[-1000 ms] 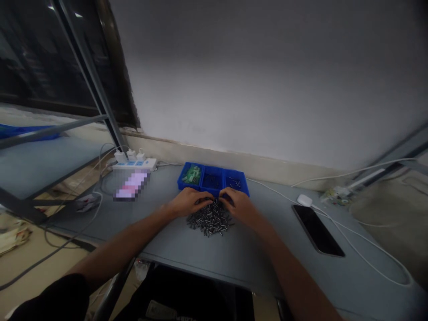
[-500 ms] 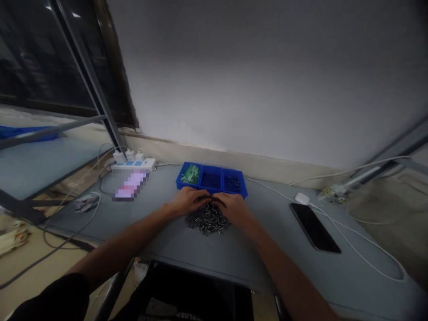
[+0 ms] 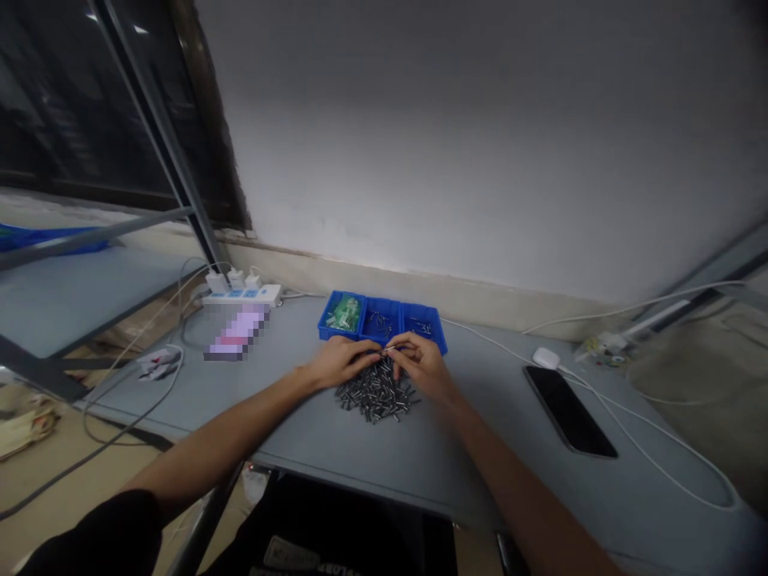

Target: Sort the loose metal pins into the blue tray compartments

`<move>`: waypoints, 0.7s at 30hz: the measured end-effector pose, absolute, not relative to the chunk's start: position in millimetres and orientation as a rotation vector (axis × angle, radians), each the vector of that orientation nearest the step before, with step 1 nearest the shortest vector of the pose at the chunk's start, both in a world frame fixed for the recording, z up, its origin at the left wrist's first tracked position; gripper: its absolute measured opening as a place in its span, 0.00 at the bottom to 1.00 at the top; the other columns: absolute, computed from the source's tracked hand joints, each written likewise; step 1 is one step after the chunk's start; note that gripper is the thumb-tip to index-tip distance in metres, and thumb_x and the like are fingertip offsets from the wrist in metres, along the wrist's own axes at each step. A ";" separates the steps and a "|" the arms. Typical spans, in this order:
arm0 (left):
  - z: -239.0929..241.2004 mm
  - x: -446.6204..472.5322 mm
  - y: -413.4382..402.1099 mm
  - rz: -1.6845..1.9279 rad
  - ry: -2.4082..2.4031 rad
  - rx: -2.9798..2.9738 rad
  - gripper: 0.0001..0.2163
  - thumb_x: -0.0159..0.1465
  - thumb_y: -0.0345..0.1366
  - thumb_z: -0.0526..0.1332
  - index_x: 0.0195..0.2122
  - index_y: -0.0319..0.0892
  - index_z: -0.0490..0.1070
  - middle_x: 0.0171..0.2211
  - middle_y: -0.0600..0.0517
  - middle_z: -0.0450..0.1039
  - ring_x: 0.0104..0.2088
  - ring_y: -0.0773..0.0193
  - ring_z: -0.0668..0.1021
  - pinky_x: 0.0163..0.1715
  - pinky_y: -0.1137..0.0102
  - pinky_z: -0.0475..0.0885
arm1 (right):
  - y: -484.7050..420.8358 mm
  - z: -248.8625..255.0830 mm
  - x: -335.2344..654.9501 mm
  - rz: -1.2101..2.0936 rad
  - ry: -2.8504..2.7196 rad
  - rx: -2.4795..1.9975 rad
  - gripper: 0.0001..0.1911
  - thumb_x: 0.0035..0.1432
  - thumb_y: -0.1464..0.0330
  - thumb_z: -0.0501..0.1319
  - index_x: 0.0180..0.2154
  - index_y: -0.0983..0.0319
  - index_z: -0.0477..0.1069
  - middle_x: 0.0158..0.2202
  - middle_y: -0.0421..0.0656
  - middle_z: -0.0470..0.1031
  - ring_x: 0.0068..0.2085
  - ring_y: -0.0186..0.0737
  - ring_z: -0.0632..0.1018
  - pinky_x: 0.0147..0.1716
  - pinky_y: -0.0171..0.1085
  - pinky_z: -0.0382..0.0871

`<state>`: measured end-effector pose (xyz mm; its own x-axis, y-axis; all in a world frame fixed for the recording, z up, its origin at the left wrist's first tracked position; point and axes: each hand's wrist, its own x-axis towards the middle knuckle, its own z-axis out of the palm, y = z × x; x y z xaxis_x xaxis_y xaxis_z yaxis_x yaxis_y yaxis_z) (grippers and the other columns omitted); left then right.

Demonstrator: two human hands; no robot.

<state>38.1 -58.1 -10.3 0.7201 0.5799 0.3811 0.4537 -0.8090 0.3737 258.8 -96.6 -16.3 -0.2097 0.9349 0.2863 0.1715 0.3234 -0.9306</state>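
Your right hand [image 3: 422, 366] has come up off the pile, fingertips now pinching one small metal pin [image 3: 389, 350] over the bin's front edge. Left hand [image 3: 341, 362] sits beside the heap of pins [image 3: 377, 394], grip unclear. Blue three-bay bin [image 3: 336, 336] just ahead.

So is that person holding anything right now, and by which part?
The right hand holds a thin silvery metal pin in its grip; which part is too small to tell. The left hand seems empty.
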 end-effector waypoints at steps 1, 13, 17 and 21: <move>-11.0 37.7 -57.6 0.723 0.813 2.674 0.17 0.75 0.46 0.51 0.52 0.44 0.75 0.31 0.52 0.79 0.27 0.66 0.77 0.31 0.72 0.67 | -96.1 -17.8 258.3 0.992 -1.624 -1.025 0.18 0.60 0.53 0.64 0.40 0.60 0.71 0.26 0.39 0.75 0.22 0.36 0.75 0.26 0.36 0.69; -8.1 36.6 -61.0 0.717 0.729 2.696 0.15 0.75 0.42 0.50 0.46 0.43 0.75 0.35 0.50 0.79 0.35 0.63 0.80 0.36 0.71 0.69 | -104.6 -21.5 247.1 0.320 -1.995 -1.154 0.16 0.71 0.63 0.53 0.32 0.59 0.72 0.32 0.45 0.77 0.35 0.41 0.77 0.40 0.37 0.67; -8.5 36.1 -58.8 0.768 0.705 2.699 0.15 0.75 0.42 0.50 0.44 0.42 0.75 0.35 0.50 0.79 0.35 0.63 0.79 0.38 0.71 0.70 | -103.5 -20.4 247.8 0.357 -1.960 -1.167 0.17 0.70 0.63 0.53 0.29 0.59 0.72 0.29 0.44 0.76 0.33 0.40 0.76 0.37 0.36 0.67; -7.4 33.7 -55.4 0.815 0.723 2.683 0.15 0.75 0.42 0.51 0.44 0.41 0.75 0.35 0.49 0.79 0.35 0.63 0.79 0.38 0.70 0.71 | -99.8 -22.5 251.6 0.450 -1.849 -1.201 0.12 0.68 0.61 0.57 0.35 0.59 0.75 0.30 0.44 0.77 0.32 0.42 0.77 0.33 0.36 0.69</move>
